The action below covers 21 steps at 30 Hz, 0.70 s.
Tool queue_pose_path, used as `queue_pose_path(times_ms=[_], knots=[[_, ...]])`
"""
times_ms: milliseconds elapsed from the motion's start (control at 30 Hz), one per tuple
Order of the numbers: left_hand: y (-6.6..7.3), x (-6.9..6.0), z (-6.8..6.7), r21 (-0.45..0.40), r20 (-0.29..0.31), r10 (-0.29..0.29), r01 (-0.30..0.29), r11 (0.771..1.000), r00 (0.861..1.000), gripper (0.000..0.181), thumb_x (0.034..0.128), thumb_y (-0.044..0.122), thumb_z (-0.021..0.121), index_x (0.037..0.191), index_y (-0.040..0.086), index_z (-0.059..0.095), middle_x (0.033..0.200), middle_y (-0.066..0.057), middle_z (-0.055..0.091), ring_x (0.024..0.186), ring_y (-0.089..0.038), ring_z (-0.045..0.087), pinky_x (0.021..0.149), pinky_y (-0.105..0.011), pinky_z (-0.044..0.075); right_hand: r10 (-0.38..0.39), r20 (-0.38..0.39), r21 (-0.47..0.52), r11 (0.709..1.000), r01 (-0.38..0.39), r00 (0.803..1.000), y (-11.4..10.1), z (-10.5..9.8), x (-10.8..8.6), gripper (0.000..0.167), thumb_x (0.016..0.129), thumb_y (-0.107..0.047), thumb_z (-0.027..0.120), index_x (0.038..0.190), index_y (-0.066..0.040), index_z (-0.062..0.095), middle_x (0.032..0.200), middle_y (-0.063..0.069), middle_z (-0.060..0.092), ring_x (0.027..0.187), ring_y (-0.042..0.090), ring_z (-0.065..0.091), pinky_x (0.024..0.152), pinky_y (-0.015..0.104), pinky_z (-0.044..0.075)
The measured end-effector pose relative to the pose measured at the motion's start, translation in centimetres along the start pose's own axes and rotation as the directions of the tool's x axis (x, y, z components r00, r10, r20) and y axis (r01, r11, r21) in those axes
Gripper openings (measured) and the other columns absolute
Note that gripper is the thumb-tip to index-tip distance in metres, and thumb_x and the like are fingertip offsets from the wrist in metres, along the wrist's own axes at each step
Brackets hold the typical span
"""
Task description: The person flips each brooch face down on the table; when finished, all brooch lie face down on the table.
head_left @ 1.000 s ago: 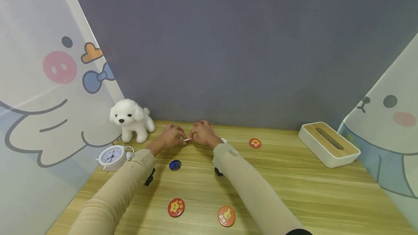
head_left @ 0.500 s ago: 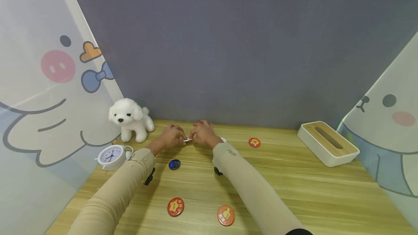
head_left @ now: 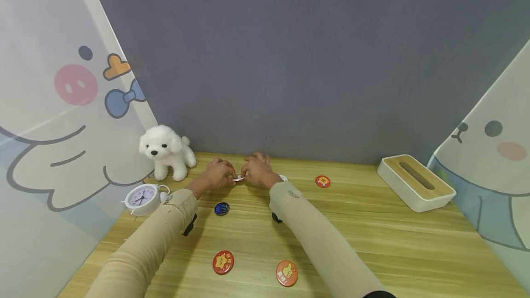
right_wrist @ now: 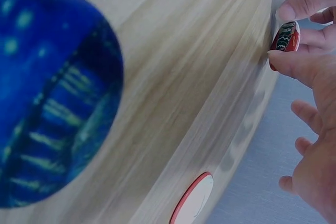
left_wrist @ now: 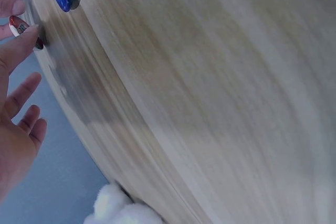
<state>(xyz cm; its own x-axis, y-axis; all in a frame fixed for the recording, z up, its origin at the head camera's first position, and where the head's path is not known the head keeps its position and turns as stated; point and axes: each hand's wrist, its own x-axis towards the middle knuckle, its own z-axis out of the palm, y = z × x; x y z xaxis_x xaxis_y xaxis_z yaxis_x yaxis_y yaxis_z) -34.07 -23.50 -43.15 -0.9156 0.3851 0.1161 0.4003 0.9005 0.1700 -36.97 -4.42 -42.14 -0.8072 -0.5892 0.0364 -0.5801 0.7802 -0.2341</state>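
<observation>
Near the back edge of the table, a small round badge [head_left: 239, 179] is held between both hands. My left hand [head_left: 218, 173] pinches its left side and my right hand [head_left: 258, 170] its right side. In the left wrist view the badge [left_wrist: 20, 26] shows red and dark colours with a white edge, with the left hand's [left_wrist: 18, 93] thumb on it. The right wrist view shows the badge [right_wrist: 287, 38] tilted, red with a dark patterned area, pinched by thumb and finger of the right hand [right_wrist: 315, 87]; the other fingers spread loosely.
A blue badge [head_left: 221, 209], red badges [head_left: 223, 262] [head_left: 323, 181] and an orange-red badge [head_left: 286, 273] lie on the table. A white badge [head_left: 283, 178] sits partly behind the right wrist. A plush dog [head_left: 167, 153] and alarm clock [head_left: 142, 199] stand left, a tissue box [head_left: 416, 183] right.
The badge between the hands has tilted slightly, its pale edge now facing the head view. Both hands stay almost in place, keeping their pinch.
</observation>
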Motion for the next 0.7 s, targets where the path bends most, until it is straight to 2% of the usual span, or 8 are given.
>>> queue_pose_path(times_ms=[100,200,367,700], knots=[[0.2,-0.1,-0.2,-0.001,0.013,0.003,-0.003,1.0,1.0,0.018,0.0831,0.03,0.082,0.098,0.019,0.079,0.125,-0.01,0.066,0.119,-0.041,0.047,0.096,-0.062,0.039,-0.014,-0.003,-0.015,1.0,0.014,1.0,0.0,-0.1,-0.2,0.008,0.089,-0.034,0.076,0.093,-0.027,0.08,0.158,0.003,0.044,0.151,0.035,0.022,0.118,0.069,0.012],[0.4,-0.2,-0.4,0.01,0.039,0.004,-0.004,1.0,0.999,0.019,0.0835,0.03,0.081,0.1,0.02,0.08,0.128,-0.01,0.064,0.12,-0.04,0.047,0.095,-0.06,0.039,-0.023,0.008,-0.046,0.999,0.023,1.0,0.0,-0.2,-0.3,0.007,0.091,-0.028,0.074,0.095,-0.028,0.08,0.157,0.003,0.044,0.151,0.035,0.023,0.118,0.069,0.012],[0.7,-0.1,-0.8,0.053,0.081,0.014,-0.018,0.998,0.997,0.019,0.0851,0.027,0.08,0.104,0.022,0.08,0.132,-0.012,0.062,0.122,-0.041,0.046,0.097,-0.061,0.039,-0.019,0.046,-0.091,0.996,0.023,0.999,-0.1,-0.4,-0.6,0.018,0.093,-0.02,0.067,0.1,-0.031,0.08,0.158,0.002,0.043,0.151,0.034,0.022,0.118,0.069,0.012],[1.2,-0.1,-1.6,0.076,0.132,0.004,-0.014,0.997,0.991,0.018,0.0882,0.027,0.077,0.105,0.023,0.08,0.136,-0.012,0.061,0.124,-0.041,0.045,0.098,-0.061,0.038,0.005,0.133,-0.066,0.998,0.004,0.991,-0.3,-1.1,-0.8,0.025,0.094,-0.019,0.062,0.109,-0.031,0.079,0.157,0.002,0.043,0.153,0.035,0.02,0.118,0.07,0.009]])
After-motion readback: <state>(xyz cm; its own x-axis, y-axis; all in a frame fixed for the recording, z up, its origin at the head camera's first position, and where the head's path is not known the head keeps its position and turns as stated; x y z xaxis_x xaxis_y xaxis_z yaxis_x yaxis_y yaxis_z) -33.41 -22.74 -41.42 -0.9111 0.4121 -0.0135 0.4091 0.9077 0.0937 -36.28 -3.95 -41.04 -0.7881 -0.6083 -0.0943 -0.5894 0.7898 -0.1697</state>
